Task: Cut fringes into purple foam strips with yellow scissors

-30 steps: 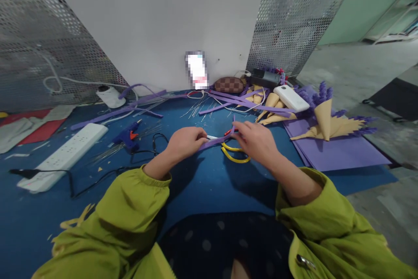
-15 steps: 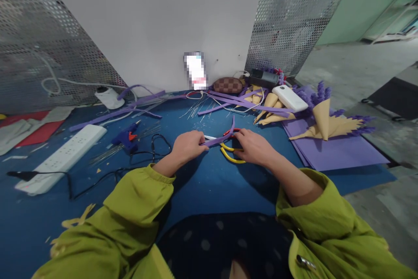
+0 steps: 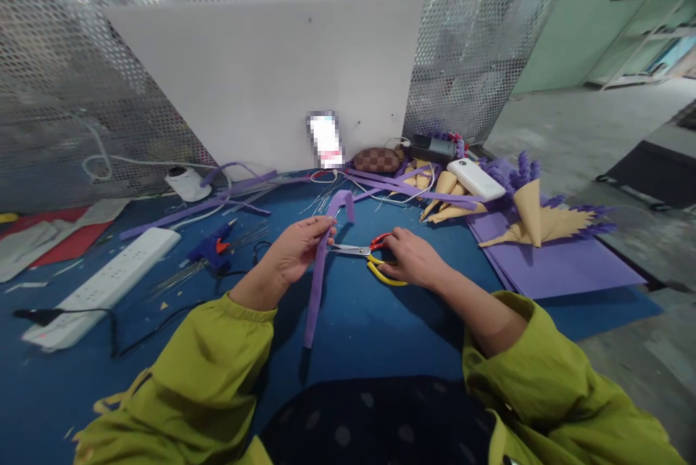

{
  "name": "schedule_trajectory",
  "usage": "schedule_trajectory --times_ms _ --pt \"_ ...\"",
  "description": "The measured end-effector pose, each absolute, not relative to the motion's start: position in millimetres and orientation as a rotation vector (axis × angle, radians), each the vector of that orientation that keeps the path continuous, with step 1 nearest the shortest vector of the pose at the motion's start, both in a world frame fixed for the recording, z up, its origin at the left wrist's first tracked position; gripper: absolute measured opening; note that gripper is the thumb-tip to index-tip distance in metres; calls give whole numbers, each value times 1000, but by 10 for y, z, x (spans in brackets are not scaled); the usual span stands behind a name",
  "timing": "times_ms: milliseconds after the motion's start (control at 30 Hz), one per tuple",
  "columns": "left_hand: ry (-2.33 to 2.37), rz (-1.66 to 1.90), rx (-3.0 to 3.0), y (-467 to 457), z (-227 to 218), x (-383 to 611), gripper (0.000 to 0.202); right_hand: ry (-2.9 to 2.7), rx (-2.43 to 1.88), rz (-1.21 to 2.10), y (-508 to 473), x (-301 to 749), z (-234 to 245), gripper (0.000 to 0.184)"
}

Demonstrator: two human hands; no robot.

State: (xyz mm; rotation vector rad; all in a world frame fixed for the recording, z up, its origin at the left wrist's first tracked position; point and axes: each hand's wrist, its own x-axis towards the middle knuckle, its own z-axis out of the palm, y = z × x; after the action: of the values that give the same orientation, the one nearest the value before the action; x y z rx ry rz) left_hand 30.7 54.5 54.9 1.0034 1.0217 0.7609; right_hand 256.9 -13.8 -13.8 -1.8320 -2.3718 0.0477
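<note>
My left hand is closed on a long purple foam strip, lifted off the blue mat; the strip's top curls over and its lower end hangs toward me. My right hand rests closed around the red and yellow handles of a pair of scissors, which lie on the mat with the blades pointing left at the strip.
A blue glue gun, a white power strip and black cables lie at the left. More purple strips, paper cones with purple flowers, a purple sheet, a white power bank and a white board stand behind.
My left hand has lifted the purple strip off the scissors and stood it upright. My right hand stayed on the scissor handles. The camera tilted up.
</note>
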Motion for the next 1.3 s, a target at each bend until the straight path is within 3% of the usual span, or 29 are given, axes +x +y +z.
schedule_trajectory --times_ms 267,467,700,1000,1200,1300 --pt "1000 837 839 487 667 293 13 -2384 -1903 50 -160 2500 -135 27" --pt "996 852 796 514 699 260 12 -2379 -1924 112 -196 2498 -101 50" --pt "979 817 798 516 639 258 12 -2346 -1966 156 -236 2472 -100 63" --pt "989 831 767 513 597 291 8 -2331 -1934 99 -267 2451 -91 43" --pt "960 807 763 504 573 310 7 -2281 -1878 208 -267 2437 -151 74" --pt "957 807 764 501 548 315 7 -2232 -1869 301 -254 2460 -164 75"
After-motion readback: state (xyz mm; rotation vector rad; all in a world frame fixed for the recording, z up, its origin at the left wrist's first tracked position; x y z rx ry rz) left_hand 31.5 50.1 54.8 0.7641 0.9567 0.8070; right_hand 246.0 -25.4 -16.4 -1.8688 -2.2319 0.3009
